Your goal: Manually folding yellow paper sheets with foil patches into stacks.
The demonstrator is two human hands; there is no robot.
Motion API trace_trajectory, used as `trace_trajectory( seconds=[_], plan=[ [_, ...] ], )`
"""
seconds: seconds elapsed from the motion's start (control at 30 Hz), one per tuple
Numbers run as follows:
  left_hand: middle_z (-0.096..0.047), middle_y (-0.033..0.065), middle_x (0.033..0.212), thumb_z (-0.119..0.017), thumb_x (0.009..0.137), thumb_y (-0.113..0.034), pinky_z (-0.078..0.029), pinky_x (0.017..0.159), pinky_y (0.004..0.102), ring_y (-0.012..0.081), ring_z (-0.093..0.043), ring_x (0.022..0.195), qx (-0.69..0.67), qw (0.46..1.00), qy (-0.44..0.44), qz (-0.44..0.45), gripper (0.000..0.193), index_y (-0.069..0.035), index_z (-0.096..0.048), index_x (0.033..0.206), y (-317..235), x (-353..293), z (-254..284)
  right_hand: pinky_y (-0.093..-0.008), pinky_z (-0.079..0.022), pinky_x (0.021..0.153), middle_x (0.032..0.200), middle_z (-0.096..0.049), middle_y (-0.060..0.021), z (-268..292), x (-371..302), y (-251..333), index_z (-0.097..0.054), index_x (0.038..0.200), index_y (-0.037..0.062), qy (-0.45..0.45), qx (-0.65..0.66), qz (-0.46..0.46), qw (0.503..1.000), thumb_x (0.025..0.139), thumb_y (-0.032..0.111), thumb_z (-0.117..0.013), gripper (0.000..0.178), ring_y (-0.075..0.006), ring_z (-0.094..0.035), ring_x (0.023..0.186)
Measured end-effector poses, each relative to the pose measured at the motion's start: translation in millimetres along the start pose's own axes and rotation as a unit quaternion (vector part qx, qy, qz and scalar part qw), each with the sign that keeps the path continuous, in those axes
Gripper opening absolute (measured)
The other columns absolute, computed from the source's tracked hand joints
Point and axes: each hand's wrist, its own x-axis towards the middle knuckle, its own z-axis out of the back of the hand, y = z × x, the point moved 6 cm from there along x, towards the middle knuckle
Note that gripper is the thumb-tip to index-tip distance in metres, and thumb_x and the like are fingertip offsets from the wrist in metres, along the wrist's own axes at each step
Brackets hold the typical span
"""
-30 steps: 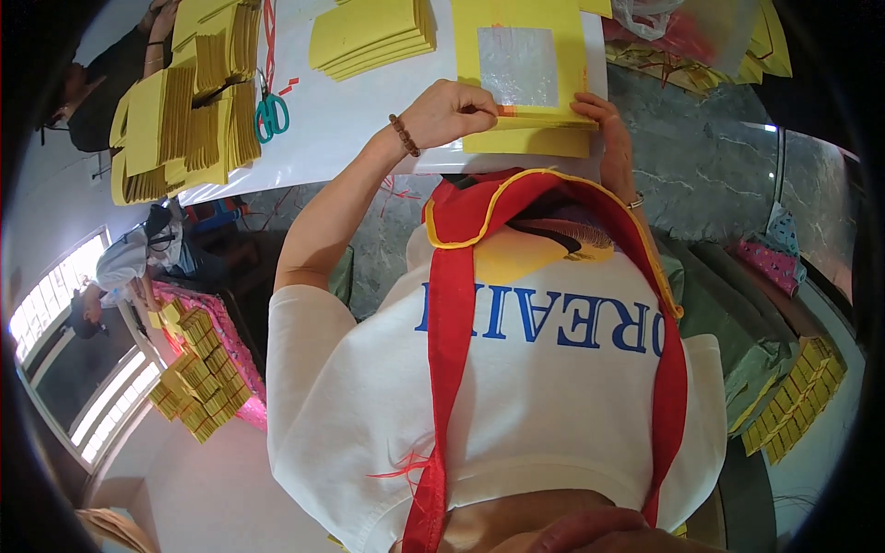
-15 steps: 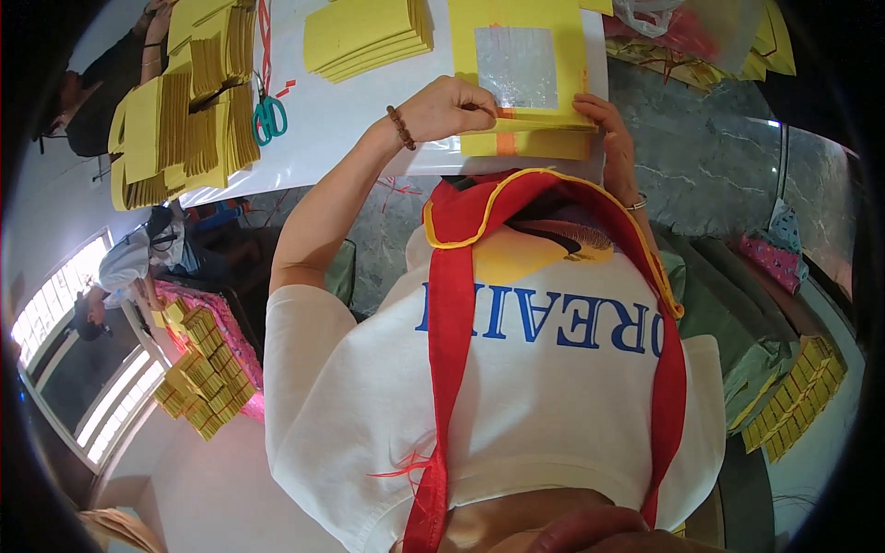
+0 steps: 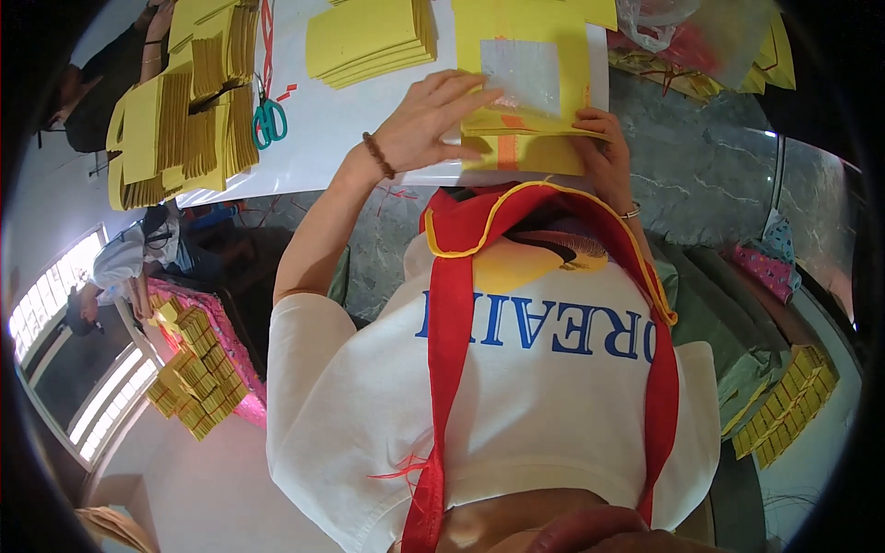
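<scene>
Head view shows the yellow paper sheet [image 3: 530, 111] at the white table's [image 3: 369, 129] near edge, left hand [image 3: 433, 120] flat on its left part, right hand [image 3: 599, 152] pinching its nearer right edge, long axis left-right.

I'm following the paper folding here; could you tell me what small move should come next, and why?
Probably press the left hand flat along the lifted lower edge of the yellow sheet. That edge is raised and bent over the silver square, while the right hand pinches its corner, so the fold looks uncreased.
</scene>
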Motion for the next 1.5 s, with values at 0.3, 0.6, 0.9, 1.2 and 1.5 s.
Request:
trace_trajectory(
  seconds=[0.3,0.6,0.9,1.2,1.5],
  plan=[
    [-0.052,0.0059,0.124,-0.061,0.071,-0.015,-0.040,0.089,0.0387,0.0287,-0.049,0.104,0.203,0.975,-0.074,0.045,0.049,-0.020,-0.057,0.119,12,-4,-17,-0.0325,-0.039,0.091,0.113,-0.055,-0.0081,5,12,31,-0.061,0.098,0.0076,0.040,-0.090,0.026,0.995,0.071,0.006,-0.067,0.028,-0.0245,-0.050,0.108],
    [-0.056,0.0102,0.116,-0.058,0.075,-0.011,-0.043,0.087,0.0379,0.0295,-0.052,0.101,0.095,0.993,-0.057,-0.040,0.041,-0.009,-0.057,0.116,-12,-20,-16,-0.0399,-0.030,0.097,0.117,-0.056,-0.0059,-4,1,78,-0.063,0.102,0.0157,0.116,-0.324,0.212,0.914,0.071,0.024,-0.068,0.032,-0.0235,-0.049,0.115],
    [-0.056,0.0138,0.077,-0.053,0.080,-0.004,-0.044,0.070,0.0380,0.0308,-0.052,0.079,-0.111,0.982,-0.112,0.101,0.009,-0.002,-0.058,0.088,-2,-23,-24,-0.0304,-0.041,0.083,0.097,-0.065,-0.0054,-8,9,47,-0.064,0.097,0.0065,0.158,-0.106,-0.053,0.980,0.082,0.024,-0.063,0.023,-0.0172,-0.060,0.089],
    [-0.057,0.0150,0.070,-0.058,0.079,-0.015,-0.043,0.064,0.0362,0.0296,-0.054,0.068,-0.221,0.915,-0.121,0.316,0.031,-0.003,-0.053,0.108,19,-16,-34,-0.0297,-0.047,0.077,0.103,-0.063,-0.0132,-12,23,38,-0.049,0.121,-0.0001,-0.029,0.001,-0.130,0.991,0.080,0.023,-0.066,0.050,-0.0178,-0.060,0.092],
    [-0.063,0.0147,0.076,-0.055,0.077,-0.006,-0.043,0.057,0.0327,0.0251,-0.056,0.060,-0.309,0.882,-0.165,0.315,0.074,-0.010,-0.016,0.140,19,-19,-41,-0.0337,-0.047,0.081,0.110,-0.061,-0.0145,-15,32,48,-0.056,0.118,0.0096,-0.040,-0.191,-0.036,0.980,0.079,0.024,-0.065,0.042,-0.0292,-0.060,0.100]
  ],
)
